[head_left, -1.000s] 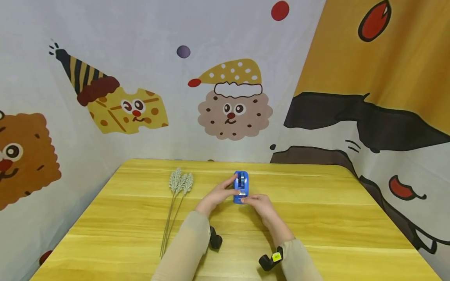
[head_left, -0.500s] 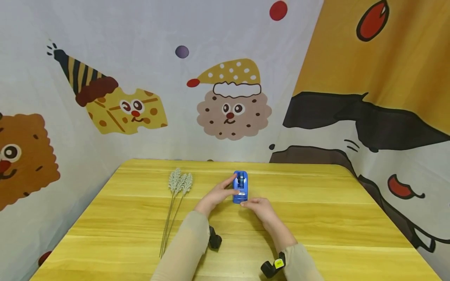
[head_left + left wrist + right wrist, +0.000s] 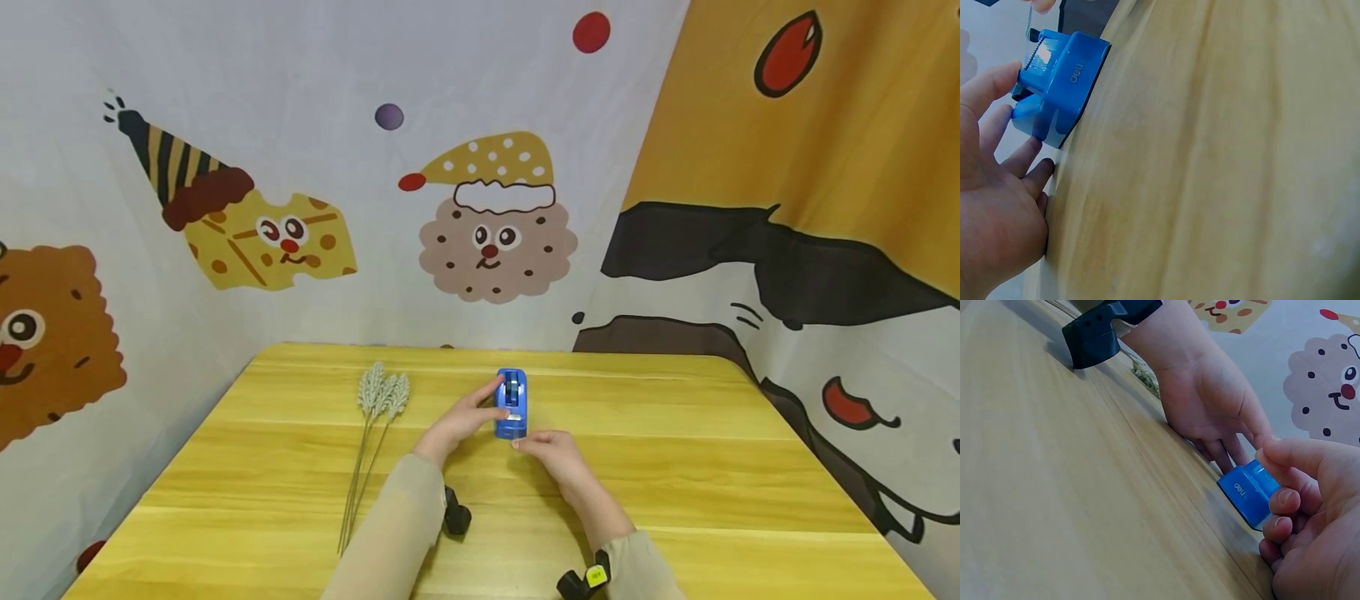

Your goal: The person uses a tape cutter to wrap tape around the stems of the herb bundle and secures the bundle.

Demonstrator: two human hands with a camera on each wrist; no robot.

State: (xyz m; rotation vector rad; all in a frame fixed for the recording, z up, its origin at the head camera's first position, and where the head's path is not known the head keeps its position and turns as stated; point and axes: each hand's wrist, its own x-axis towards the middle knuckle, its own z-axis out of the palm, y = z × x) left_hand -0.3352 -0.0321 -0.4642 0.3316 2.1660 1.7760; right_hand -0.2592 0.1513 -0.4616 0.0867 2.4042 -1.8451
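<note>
Toward the left edge of the bench (image 3: 712, 467), grey-green wheat-like stems (image 3: 371, 393) lie with their heads to the far edge. Right of them, the left hand (image 3: 452, 427) has its fingers fairly straight, thumb and index finger resting on the blue deli tape dispenser (image 3: 520, 407), apparently to steady it. The dispenser stands around mid-width, nearer the far edge, its cutter end toward the near edge. Just off that end, the right hand (image 3: 558, 457) has thumb and index finger pinched together – a faint clear strip of tape (image 3: 1030, 20) seems to run up to them. This hand has drawn back slightly from the dispenser over the last second; the dispenser has hardly moved – which suggests tape is being pulled out, not yet torn off.
</note>
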